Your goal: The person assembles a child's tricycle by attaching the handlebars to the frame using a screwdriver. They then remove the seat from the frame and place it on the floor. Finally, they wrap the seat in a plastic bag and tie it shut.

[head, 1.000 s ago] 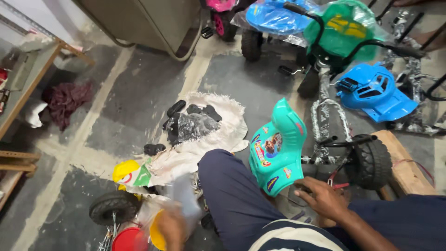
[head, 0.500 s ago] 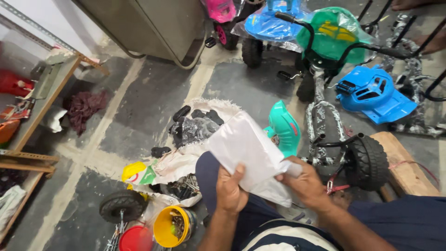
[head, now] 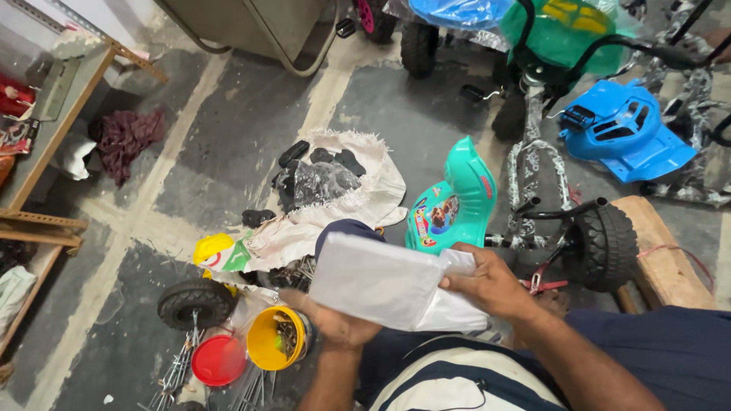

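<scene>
A grey concrete floor (head: 228, 144) carries a white sack (head: 358, 198), yellow tub (head: 276, 337), red lid (head: 218, 360) and loose wheel (head: 196, 303).

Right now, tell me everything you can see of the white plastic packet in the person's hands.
The white plastic packet is a flat, roughly rectangular bundle of milky, slightly glossy film, apparently folded, with looser crumpled plastic trailing at its right end. It is held tilted above the person's lap. The left hand supports it from underneath at the lower edge; the right hand pinches its upper right corner from above. Its contents cannot be made out.
</scene>
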